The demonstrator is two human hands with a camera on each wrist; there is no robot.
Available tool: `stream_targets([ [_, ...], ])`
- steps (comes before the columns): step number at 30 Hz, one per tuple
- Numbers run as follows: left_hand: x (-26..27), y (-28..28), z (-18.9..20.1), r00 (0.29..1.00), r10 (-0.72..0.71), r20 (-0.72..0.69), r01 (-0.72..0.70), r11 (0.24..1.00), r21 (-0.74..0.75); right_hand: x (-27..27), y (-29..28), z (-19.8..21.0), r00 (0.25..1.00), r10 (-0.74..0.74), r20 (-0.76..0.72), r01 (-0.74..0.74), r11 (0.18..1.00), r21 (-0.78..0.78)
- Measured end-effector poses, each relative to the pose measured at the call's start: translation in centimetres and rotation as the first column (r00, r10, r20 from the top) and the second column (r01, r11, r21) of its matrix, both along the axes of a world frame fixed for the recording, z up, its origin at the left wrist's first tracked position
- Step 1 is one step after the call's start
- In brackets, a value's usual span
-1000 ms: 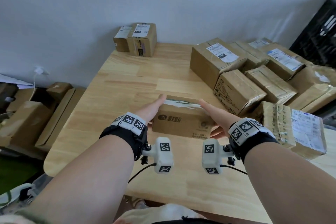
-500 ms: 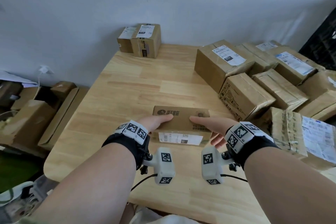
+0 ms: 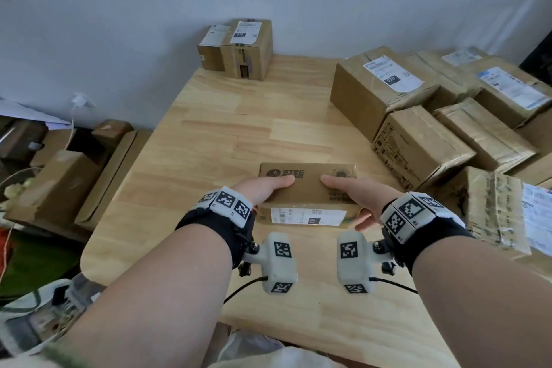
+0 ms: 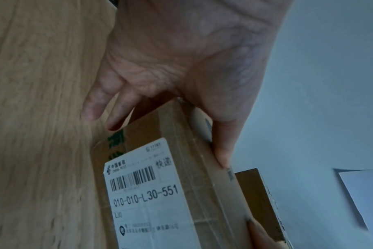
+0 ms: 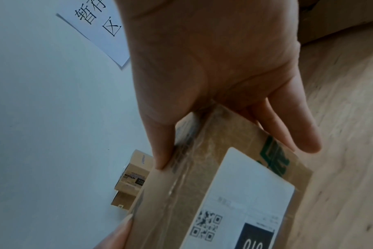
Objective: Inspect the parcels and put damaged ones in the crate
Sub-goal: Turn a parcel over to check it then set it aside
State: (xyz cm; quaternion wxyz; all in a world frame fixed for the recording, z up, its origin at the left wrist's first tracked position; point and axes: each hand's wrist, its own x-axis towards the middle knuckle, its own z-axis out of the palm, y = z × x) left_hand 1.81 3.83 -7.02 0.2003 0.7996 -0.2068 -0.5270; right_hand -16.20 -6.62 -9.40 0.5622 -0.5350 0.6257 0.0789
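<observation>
While both hands clamp it from either end, the flat brown cardboard parcel [image 3: 307, 185] sits between them over the near middle of the pale wooden bench [image 3: 239, 128]. Left hand [image 3: 263, 191] has its thumb laid across the printed top face, fingers tucked under the left end; the left wrist view shows them reaching down the underside. Right hand [image 3: 355, 197] mirrors it, thumb on top, fingers curled beneath the right end. So both are gripping that parcel. Whether it touches the bench or is lifted clear, I cannot tell. Its white shipping label [image 3: 307, 216] faces the person, barcode readable in the left wrist view, a QR code in the right. Off beyond the right hand lies a crowded heap of taped brown cartons [image 3: 418, 143], several labelled. Far ahead of the left hand, against the pale wall [image 3: 149, 9], stand two small brown boxes [image 3: 239, 48] side by side.
</observation>
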Motion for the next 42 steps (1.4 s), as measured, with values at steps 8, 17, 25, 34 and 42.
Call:
stream_targets([
  [8,-0.3,0.6,0.2,0.999,0.032,-0.044,-0.033,0.999,-0.033,-0.6,0.9,-0.3,0.99,-0.066,0.128,0.081,0.99,-0.117],
  [17,-0.3,0.7,1.7,0.999,0.003,-0.045,-0.008,0.993,-0.119,-1.4,1.0,1.6,0.995,0.086,0.047,-0.068,0.95,-0.305],
  [25,-0.3,1.1,0.2,0.994,-0.002,0.107,0.008,0.998,-0.06,-1.5,1.2,0.8,0.979,0.137,-0.15,-0.175,0.942,-0.286],
  [34,-0.4,0.6,-2.1,0.989,-0.022,0.145,0.024,1.0,-0.01,-0.4,1.9,0.1,0.913,0.262,-0.312,-0.347,0.901,-0.26],
  [42,0.2,0.4,-3.1,0.998,-0.003,0.066,0.002,1.0,0.017,-0.3,1.6,-0.6,0.949,0.204,-0.242,-0.274,0.912,-0.304],
])
